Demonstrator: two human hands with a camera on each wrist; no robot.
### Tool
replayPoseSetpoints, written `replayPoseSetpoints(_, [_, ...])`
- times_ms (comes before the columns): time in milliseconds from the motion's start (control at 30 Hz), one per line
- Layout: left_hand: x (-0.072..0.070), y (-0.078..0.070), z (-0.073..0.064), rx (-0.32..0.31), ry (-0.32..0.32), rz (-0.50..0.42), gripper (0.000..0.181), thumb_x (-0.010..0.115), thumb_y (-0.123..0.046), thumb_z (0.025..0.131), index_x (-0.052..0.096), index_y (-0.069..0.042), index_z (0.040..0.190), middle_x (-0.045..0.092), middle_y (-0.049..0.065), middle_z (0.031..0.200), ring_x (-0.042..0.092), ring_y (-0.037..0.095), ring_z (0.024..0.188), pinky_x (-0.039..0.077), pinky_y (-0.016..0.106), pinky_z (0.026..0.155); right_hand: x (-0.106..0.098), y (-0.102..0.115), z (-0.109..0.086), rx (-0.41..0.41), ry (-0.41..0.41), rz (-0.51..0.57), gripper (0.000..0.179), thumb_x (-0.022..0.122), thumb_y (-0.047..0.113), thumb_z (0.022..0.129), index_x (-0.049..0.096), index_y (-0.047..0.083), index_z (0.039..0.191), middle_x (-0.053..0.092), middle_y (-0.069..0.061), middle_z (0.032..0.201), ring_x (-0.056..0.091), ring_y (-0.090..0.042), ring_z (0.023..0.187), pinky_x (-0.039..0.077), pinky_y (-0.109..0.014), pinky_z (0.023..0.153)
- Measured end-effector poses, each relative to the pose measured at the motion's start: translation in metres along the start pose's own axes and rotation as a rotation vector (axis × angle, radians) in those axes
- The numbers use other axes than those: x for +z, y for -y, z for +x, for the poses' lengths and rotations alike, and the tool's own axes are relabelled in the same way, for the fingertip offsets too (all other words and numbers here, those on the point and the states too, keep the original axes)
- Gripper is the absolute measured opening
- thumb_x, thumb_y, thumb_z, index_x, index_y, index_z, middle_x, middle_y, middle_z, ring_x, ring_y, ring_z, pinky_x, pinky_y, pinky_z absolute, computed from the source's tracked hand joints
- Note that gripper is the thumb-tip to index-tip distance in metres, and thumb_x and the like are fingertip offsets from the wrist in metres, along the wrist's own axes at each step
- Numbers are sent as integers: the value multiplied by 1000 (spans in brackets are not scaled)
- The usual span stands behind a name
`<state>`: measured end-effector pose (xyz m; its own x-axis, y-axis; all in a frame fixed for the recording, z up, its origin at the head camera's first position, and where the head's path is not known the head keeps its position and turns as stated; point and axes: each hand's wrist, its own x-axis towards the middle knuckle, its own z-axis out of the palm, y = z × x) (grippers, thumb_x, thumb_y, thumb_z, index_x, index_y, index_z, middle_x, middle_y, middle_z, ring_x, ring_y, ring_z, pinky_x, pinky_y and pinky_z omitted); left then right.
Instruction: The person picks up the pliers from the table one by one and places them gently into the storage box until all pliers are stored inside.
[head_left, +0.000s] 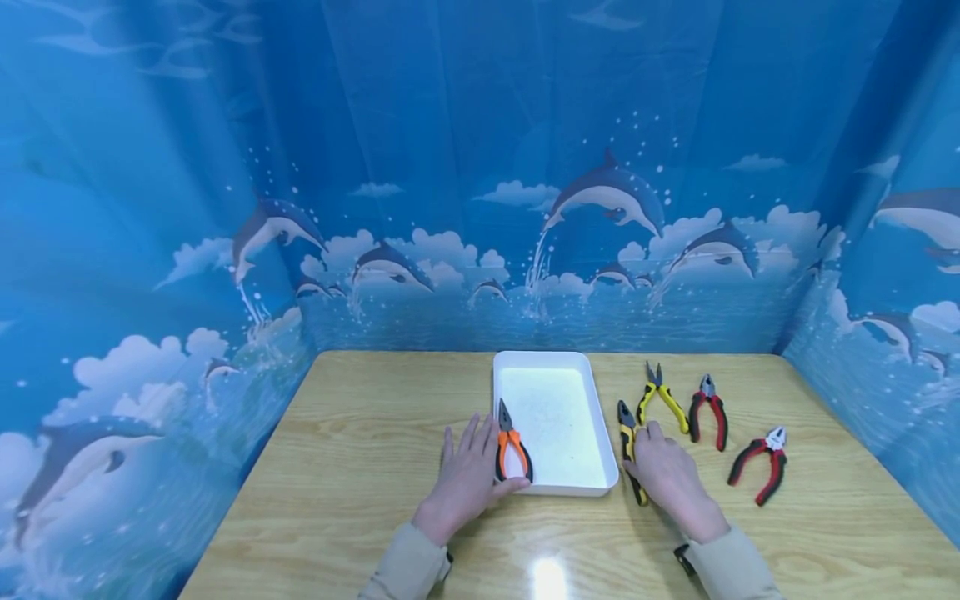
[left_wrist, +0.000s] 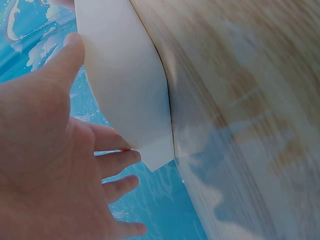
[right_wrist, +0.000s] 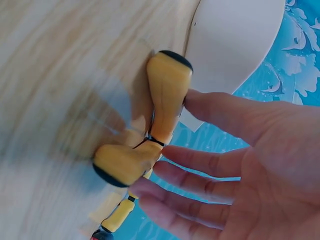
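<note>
A white tray stands on the wooden table. Long-nose pliers with orange and black handles lie in it along the left side, jaws pointing away. My left hand rests against the tray's left wall, fingers extended, its thumb at the near left corner. Right of the tray, my right hand pinches yellow-and-black combination pliers at the handles. The right wrist view shows the thumb against one yellow handle and the fingertips close by the other; whether the pliers touch the table I cannot tell.
To the right lie yellow-handled long-nose pliers, red-and-black pliers and more red-and-black pliers with spread handles. A blue curtain printed with dolphins surrounds the table at the back and sides.
</note>
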<state>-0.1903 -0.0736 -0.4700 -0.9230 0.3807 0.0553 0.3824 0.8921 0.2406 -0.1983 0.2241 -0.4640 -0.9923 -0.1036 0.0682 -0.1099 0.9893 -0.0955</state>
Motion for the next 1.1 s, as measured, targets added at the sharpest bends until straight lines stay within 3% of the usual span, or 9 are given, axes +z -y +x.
replayPoseSetpoints(200, [0,1,0,1,-5,-3,95,56,-66,93,33,1,157,28,19,164,21,40,153,15,71,118,0,0,4,60,76,26,66,76,29,92,50,-23,123,53,-28,101,56,-25,64,51,-34,49])
replayPoseSetpoints(533, [0,1,0,1,5,-19,95,56,-66,93,32,0,157,27,19,164,21,39,153,14,71,118,3,-1,5,79,136,-16,60,72,37,94,56,-20,104,52,-23,89,53,-25,60,51,-36,49])
replayPoseSetpoints(1100, [2,1,0,7,-12,-4,96,55,-68,93,32,0,157,29,19,164,21,39,153,15,72,118,1,-3,13,76,160,-5,61,73,36,93,55,-21,103,51,-23,87,54,-25,61,53,-37,50])
